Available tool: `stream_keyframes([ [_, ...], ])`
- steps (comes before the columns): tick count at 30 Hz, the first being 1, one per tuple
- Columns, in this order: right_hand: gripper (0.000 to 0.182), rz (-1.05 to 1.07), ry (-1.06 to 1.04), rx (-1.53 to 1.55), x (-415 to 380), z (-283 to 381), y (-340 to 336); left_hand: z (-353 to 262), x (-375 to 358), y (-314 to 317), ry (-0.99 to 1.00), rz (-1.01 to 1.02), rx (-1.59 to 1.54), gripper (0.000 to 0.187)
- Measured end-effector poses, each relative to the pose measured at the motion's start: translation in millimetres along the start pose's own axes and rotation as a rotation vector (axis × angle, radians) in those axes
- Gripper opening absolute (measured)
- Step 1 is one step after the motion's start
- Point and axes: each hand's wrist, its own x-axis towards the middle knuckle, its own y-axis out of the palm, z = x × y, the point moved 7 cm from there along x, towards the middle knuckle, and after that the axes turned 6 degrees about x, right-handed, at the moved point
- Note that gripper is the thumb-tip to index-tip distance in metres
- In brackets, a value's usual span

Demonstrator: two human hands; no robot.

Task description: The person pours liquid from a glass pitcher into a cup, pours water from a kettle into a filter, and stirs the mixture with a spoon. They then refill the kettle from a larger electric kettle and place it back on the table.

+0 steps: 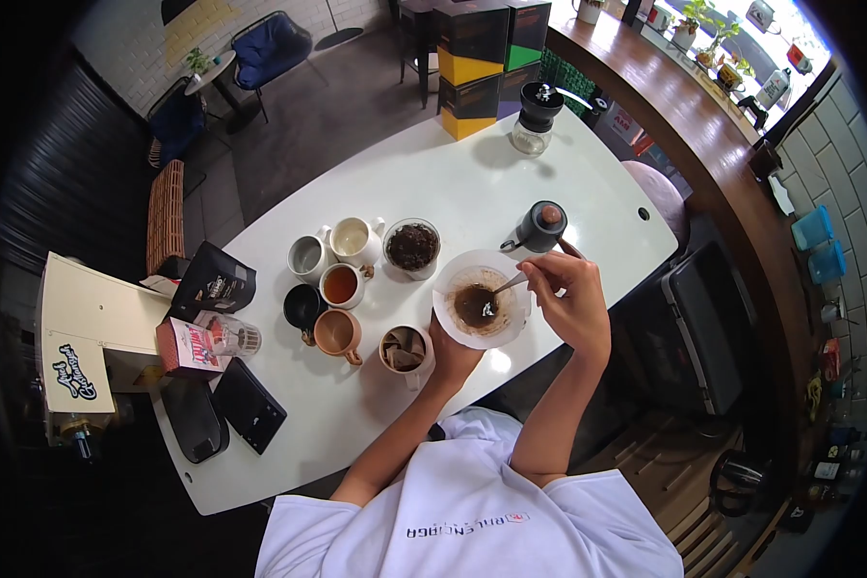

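Observation:
A white paper filter (448,280) flares open at the table's front edge, with wet coffee grounds and dark liquid (476,306) inside. My left hand (458,353) is wrapped round the near left side of the coffee dripper under the filter; its fingertips are hidden. Pinched in my right hand (570,297) is a spoon (512,281), its lower end dipping into the coffee. Left of my left hand stands a mug (407,349) with a dark, folded item inside. A glass of dark coffee grounds (412,248) sits behind it. Beyond the filter is a dark gooseneck kettle (543,227).
Several cups cluster on the left, including a white mug (355,241), a cup of amber liquid (342,286) and a brown cup (337,332). A coffee grinder (536,120) and stacked boxes (474,72) stand at the back. A black phone-like device (249,406) lies front left.

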Motion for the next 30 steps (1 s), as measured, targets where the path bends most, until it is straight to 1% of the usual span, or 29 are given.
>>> stream_keyframes([
  [1, 0.011, 0.001, 0.000, 0.000, 0.3, -0.3, 0.4, 0.9, -0.5, 0.5, 0.002, 0.004, 0.012, 0.075],
  [3, 0.011, -0.059, -0.070, 0.036, 0.8, 3.7, -3.3, 1.4, -1.0, 0.8, 0.003, 0.007, 0.023, 0.076],
  [6, 0.012, -0.080, -0.095, 0.064, 0.7, 5.4, -4.3, 0.5, -1.9, 0.1, 0.015, 0.001, 0.012, 0.078],
  [9, 0.012, -0.075, -0.104, 0.063, 0.6, 3.0, -3.2, 4.3, -3.0, 1.6, -0.016, 0.006, 0.006, 0.079],
  [18, 0.012, -0.016, -0.031, 0.030, -1.1, 1.2, 0.1, 8.1, -3.8, 2.9, -0.046, 0.000, -0.009, 0.074],
  [25, 0.012, -0.059, -0.095, 0.030, -1.5, 7.4, -3.6, 2.8, -1.2, 1.3, -0.027, 0.010, -0.007, 0.072],
  [28, 0.012, -0.041, -0.103, 0.063, -1.4, 6.3, -0.9, 2.2, -1.0, 1.0, -0.021, 0.004, 0.005, 0.071],
  [30, 0.012, 0.000, -0.065, 0.027, -1.3, 3.9, 0.8, 1.4, -0.8, 0.2, -0.014, -0.001, 0.017, 0.071],
])
